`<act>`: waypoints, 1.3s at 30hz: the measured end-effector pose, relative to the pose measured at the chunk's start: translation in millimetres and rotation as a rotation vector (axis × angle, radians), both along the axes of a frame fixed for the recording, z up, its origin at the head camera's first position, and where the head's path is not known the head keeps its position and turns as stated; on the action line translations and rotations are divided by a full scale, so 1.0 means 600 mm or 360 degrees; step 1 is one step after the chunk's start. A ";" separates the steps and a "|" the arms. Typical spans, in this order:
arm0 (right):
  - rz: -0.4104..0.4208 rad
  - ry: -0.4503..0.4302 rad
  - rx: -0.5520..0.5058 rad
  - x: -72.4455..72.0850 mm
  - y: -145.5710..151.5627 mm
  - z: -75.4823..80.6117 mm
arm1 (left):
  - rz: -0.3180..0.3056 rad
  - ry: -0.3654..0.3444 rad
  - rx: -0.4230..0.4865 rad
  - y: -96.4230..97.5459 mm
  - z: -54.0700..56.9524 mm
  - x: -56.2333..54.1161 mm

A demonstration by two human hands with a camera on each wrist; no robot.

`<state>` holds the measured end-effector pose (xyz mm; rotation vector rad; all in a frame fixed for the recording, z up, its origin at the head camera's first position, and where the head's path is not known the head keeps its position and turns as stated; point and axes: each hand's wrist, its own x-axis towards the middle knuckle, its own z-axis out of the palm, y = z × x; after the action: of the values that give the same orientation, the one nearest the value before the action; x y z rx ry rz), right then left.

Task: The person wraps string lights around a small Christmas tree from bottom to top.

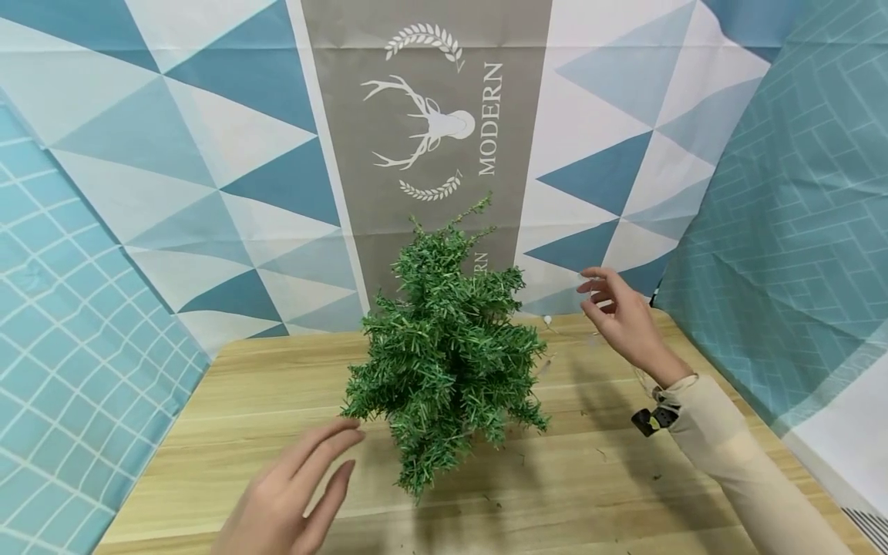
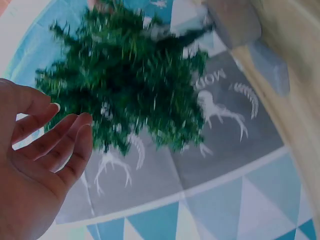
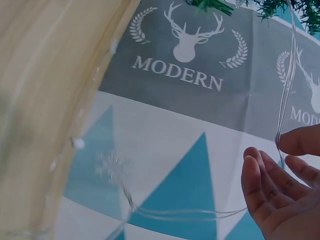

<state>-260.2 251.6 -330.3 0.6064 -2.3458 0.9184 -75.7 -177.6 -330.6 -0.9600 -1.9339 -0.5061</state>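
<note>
A small green artificial Christmas tree (image 1: 447,354) stands upright in the middle of the table. Beside its lower left branches is my left hand (image 1: 287,489), its fingers relaxed and slightly bent, with nothing in them; in the left wrist view the fingertips (image 2: 82,122) overlap the foliage. Out to the right of the tree, my right hand (image 1: 624,320) is raised and holds a thin clear string of lights (image 3: 286,100) between thumb and fingers. From that hand the wire runs up to the branches. A clear snowflake ornament (image 3: 112,167) hangs on another stretch of it.
The wooden table (image 1: 264,401) carries scattered green needle bits, and a small white light (image 1: 548,319) lies at its back edge. A patterned cloth backdrop (image 1: 277,154) rises directly behind, with blue cloths at both sides. The tree's grey base (image 2: 235,25) shows in the left wrist view.
</note>
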 end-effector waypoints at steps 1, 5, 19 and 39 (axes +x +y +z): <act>0.0002 0.0019 0.0028 -0.001 -0.002 0.007 | 0.0005 -0.0022 0.0019 -0.007 0.003 -0.002; 0.0025 -0.0003 0.0079 -0.004 -0.010 0.040 | 0.0009 -0.0147 0.0090 -0.039 0.020 -0.018; 0.0436 -0.0497 -0.0427 -0.032 -0.052 0.154 | -0.0044 -0.0663 0.0474 -0.085 0.158 -0.148; 0.0725 -0.0779 -0.0303 -0.065 -0.157 0.237 | -0.1073 -0.1773 0.0973 -0.010 0.255 -0.353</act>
<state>-299.5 157.7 -188.2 0.9449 -2.5341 1.6321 -287.7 -183.8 -177.4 -0.9646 -2.0261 -2.2484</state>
